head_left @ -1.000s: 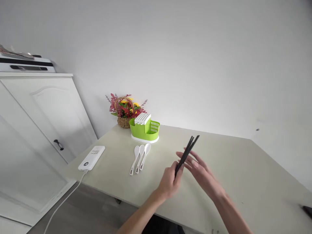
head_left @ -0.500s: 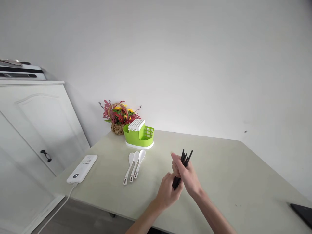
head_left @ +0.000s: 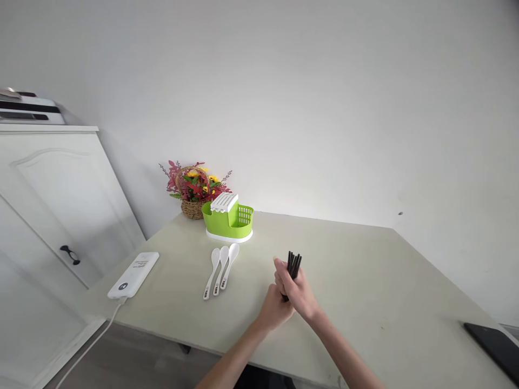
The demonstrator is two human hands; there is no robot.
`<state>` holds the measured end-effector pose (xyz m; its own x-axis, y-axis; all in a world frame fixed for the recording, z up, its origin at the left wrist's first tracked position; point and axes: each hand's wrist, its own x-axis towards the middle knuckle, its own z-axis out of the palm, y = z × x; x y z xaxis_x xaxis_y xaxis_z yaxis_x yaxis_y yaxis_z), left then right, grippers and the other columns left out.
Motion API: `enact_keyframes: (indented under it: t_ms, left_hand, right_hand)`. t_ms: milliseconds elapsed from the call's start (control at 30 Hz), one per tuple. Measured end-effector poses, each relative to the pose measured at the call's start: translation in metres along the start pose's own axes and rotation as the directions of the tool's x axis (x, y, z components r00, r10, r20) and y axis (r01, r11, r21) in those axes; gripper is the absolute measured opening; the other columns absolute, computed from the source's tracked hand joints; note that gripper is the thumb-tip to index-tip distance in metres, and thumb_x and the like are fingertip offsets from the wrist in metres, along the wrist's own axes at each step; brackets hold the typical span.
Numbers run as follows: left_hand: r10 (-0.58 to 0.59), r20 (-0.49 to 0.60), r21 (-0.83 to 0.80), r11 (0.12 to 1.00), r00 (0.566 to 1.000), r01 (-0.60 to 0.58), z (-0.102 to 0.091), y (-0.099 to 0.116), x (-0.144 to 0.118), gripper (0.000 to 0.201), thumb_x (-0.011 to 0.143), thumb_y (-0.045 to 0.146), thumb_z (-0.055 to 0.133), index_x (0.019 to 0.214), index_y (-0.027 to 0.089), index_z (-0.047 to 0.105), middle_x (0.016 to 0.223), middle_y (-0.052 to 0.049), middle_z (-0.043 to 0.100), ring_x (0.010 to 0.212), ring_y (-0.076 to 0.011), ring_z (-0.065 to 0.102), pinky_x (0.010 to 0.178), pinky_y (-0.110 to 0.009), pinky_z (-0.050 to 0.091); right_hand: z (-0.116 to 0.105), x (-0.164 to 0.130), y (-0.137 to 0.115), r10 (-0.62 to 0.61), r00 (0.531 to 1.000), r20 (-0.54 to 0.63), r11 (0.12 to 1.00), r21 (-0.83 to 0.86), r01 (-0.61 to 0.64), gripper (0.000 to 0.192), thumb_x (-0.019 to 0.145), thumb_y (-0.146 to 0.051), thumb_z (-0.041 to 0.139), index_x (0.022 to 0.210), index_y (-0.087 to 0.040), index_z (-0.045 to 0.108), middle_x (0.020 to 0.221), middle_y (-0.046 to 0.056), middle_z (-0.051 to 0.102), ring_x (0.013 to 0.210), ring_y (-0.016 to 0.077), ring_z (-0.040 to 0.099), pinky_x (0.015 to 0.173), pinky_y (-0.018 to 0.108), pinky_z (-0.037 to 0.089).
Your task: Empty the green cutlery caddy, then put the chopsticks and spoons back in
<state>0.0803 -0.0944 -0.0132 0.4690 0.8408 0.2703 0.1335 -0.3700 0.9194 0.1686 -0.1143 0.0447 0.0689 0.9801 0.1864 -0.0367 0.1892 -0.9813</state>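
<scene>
Both hands clasp a bundle of thin black chopsticks (head_left: 292,265) upright above the pale green worktop (head_left: 365,281).

The forearms reach in from the bottom edge and meet at mid-worktop: the left hand (head_left: 274,312) sits lower, its fingers closed round the sticks' bottom ends, while the right hand (head_left: 295,289) wraps them just above, fingers curled shut. The tips stand clear above the knuckles. The white power bank (head_left: 133,267) bears print too small to read. Three white plastic spoons (head_left: 221,263) lie near a lime-green cutlery caddy (head_left: 227,219).
</scene>
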Motion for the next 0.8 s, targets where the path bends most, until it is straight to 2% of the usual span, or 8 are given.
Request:
enact_keyframes:
  t_ms: [100,267,400,533,633,700,733,800]
  left_hand:
    - [-0.061,0.064,-0.03,0.998,0.996,0.063,0.001,-0.003,0.001,0.032,0.08,0.025,0.062,0.062,0.024,0.036,0.053,0.003,0.036,0.05,-0.0121,0.036,0.047,-0.032,0.021]
    - [-0.139,0.047,-0.02,0.99,0.989,0.14,0.001,-0.006,0.001,0.041,0.084,0.03,0.058,0.052,0.024,0.033,0.045,0.001,0.037,0.043,-0.0107,0.034,0.045,-0.032,0.02]
    - [-0.101,-0.084,0.011,0.995,0.991,0.102,0.0,-0.007,-0.001,0.032,0.093,0.042,0.056,0.069,0.021,0.049,0.051,0.005,0.041,0.045,-0.0109,0.039,0.047,-0.027,0.025]
    - [-0.119,-0.125,0.13,0.982,0.985,0.135,0.001,-0.012,-0.001,0.024,0.098,0.043,0.052,0.09,0.02,0.056,0.056,0.005,0.05,0.045,-0.0133,0.047,0.047,-0.025,0.027]
    - [-0.157,-0.197,0.212,0.957,0.968,0.198,0.002,-0.018,-0.001,0.017,0.097,0.037,0.052,0.089,0.022,0.051,0.059,0.004,0.054,0.048,-0.0158,0.052,0.047,-0.026,0.027]
    - [-0.173,-0.206,0.214,0.952,0.963,0.217,0.002,-0.02,-0.001,0.013,0.098,0.035,0.05,0.092,0.022,0.05,0.063,0.002,0.058,0.051,-0.0177,0.055,0.048,-0.027,0.029]
    - [-0.171,-0.203,0.221,0.951,0.964,0.216,0.003,-0.021,-0.002,0.012,0.098,0.033,0.05,0.094,0.022,0.05,0.066,0.0,0.061,0.054,-0.019,0.057,0.049,-0.027,0.031]
    - [-0.151,-0.204,0.278,0.938,0.967,0.205,0.004,-0.021,-0.002,0.009,0.097,0.031,0.051,0.096,0.022,0.05,0.077,-0.005,0.067,0.066,-0.0225,0.063,0.056,-0.029,0.038]
  right_hand:
    - [-0.001,0.005,0.001,0.014,0.998,0.055,1.0,-0.001,-0.014,0.058,0.094,-0.073,0.05,0.067,-0.026,0.029,0.055,-0.009,0.023,0.052,0.0093,0.021,0.048,0.026,0.022]
    - [-0.003,0.014,0.003,0.019,0.999,-0.037,0.997,-0.067,-0.022,0.059,0.093,-0.077,0.044,0.066,-0.026,0.033,0.053,-0.008,0.031,0.048,0.0094,0.031,0.047,0.025,0.029]
    - [-0.009,0.03,0.014,0.056,0.989,-0.14,0.976,-0.203,-0.084,0.06,0.094,-0.074,0.042,0.064,-0.023,0.048,0.06,-0.002,0.049,0.057,0.0133,0.051,0.057,0.027,0.042]
    - [-0.013,0.052,0.029,0.185,0.96,-0.21,0.884,-0.391,-0.255,0.057,0.099,-0.062,0.045,0.063,-0.021,0.058,0.06,0.001,0.057,0.06,0.0165,0.058,0.061,0.03,0.048]
    - [-0.01,0.065,0.038,0.277,0.933,-0.229,0.781,-0.512,-0.358,0.037,0.102,-0.05,0.055,0.094,-0.017,0.071,0.094,0.005,0.072,0.083,0.019,0.068,0.077,0.035,0.057]
    - [-0.008,0.069,0.041,0.309,0.921,-0.238,0.716,-0.58,-0.39,0.033,0.1,-0.043,0.063,0.123,-0.02,0.066,0.125,0.007,0.067,0.103,0.0206,0.068,0.09,0.041,0.059]
    - [-0.007,0.07,0.042,0.315,0.917,-0.246,0.684,-0.611,-0.398,0.037,0.099,-0.042,0.065,0.13,-0.021,0.063,0.132,0.008,0.064,0.108,0.0211,0.067,0.093,0.043,0.058]
    - [-0.007,0.069,0.045,0.306,0.914,-0.267,0.623,-0.67,-0.404,0.032,0.102,-0.041,0.059,0.124,-0.019,0.066,0.125,0.01,0.068,0.107,0.0232,0.068,0.093,0.044,0.057]
